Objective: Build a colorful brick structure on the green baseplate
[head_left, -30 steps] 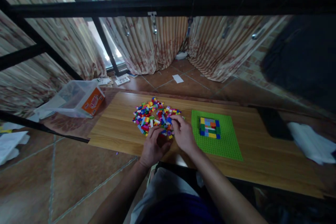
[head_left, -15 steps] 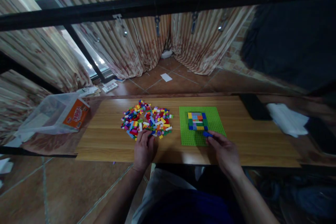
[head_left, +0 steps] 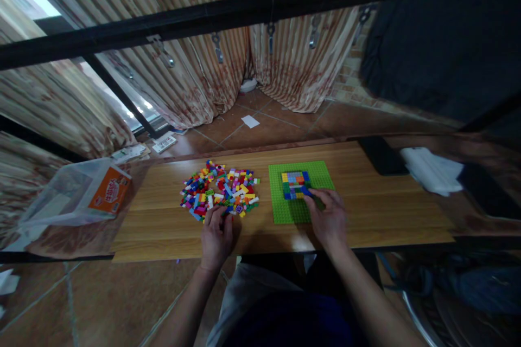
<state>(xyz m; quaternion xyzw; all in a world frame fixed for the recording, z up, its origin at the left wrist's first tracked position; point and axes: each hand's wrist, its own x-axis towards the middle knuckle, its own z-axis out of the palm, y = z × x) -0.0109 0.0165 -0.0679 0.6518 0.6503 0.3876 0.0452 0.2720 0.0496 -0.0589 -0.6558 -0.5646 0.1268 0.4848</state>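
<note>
My right hand (head_left: 329,217) pinches a blue toy brick (head_left: 306,191) at the near right corner of a small built block of coloured bricks (head_left: 290,178). That block has blue, yellow, green, red and white parts and sits on a green studded baseplate (head_left: 280,211). Whether the held brick is pressed down, I cannot tell. At the near edge of a loose pile of mixed bricks (head_left: 232,191), my left hand (head_left: 217,238) rests with curled fingers. What lies between its fingertips is hidden.
The wooden tabletop (head_left: 150,227) carries everything. A clear plastic bin (head_left: 69,195) with an orange label stands at the left. On the right lie a dark flat object (head_left: 382,156) and white folded material (head_left: 431,171). A black rail (head_left: 244,8) crosses before the curtains.
My right hand has carried the blue brick from the pile to the built block on the baseplate. My left hand stays by the pile. The view has turned to the right.
</note>
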